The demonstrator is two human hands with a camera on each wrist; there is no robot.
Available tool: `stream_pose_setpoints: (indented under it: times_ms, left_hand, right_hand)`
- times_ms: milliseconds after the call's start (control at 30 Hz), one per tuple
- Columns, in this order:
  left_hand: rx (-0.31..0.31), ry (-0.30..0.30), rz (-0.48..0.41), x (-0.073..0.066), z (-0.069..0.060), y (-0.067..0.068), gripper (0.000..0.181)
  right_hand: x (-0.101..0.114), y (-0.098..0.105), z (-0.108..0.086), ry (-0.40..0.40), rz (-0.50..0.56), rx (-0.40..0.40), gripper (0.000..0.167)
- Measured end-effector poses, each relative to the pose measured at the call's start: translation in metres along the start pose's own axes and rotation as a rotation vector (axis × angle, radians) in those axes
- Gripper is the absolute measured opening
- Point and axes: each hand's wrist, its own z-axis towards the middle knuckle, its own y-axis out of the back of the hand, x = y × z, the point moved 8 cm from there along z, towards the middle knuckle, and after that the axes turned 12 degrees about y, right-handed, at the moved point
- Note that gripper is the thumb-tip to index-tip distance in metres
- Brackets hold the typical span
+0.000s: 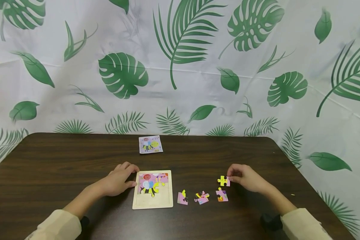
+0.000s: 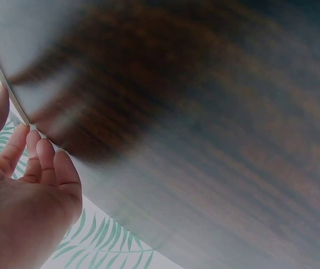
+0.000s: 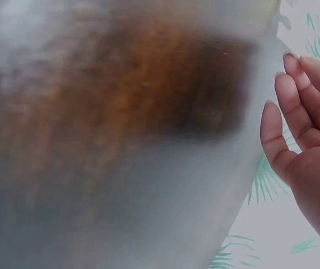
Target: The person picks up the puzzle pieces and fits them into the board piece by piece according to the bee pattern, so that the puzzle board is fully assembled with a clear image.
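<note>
In the head view, a wooden puzzle tray (image 1: 153, 202) lies flat with a partly assembled bee picture in its upper area. My left hand (image 1: 118, 180) rests at its left side, with thumb and fingers touching the edge; the left wrist view shows this hand (image 2: 33, 210) with its fingers loosely bent. My right hand (image 1: 248, 179) pinches the right side of a yellow and pink puzzle piece (image 1: 223, 181). Just below it lies another pink piece (image 1: 223, 196). In the right wrist view, thumb and index finger of the hand (image 3: 316, 140) meet; the piece is barely visible there.
Two more loose pieces, one pink and yellow (image 1: 182, 199) and one multicoloured (image 1: 202, 198), lie between the tray and my right hand. A bee picture card (image 1: 150, 144) lies near the back edge of the dark table (image 1: 78, 150). Behind hangs a leaf-patterned cloth (image 1: 195, 93).
</note>
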Motion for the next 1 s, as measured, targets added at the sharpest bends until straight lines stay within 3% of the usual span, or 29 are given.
stream_pose_setpoints:
  times_ms: [467,1000]
  left_hand:
    - [0.008,0.01,-0.001,0.001,0.0,-0.001,0.032]
    - [0.005,0.006,0.004,-0.001,0.0,0.0,0.032]
  right_hand:
    - [0.016,0.007,0.025,0.033,0.02,-0.006,0.01]
    - [0.056,-0.025,0.07,0.083,0.052,0.041,0.01]
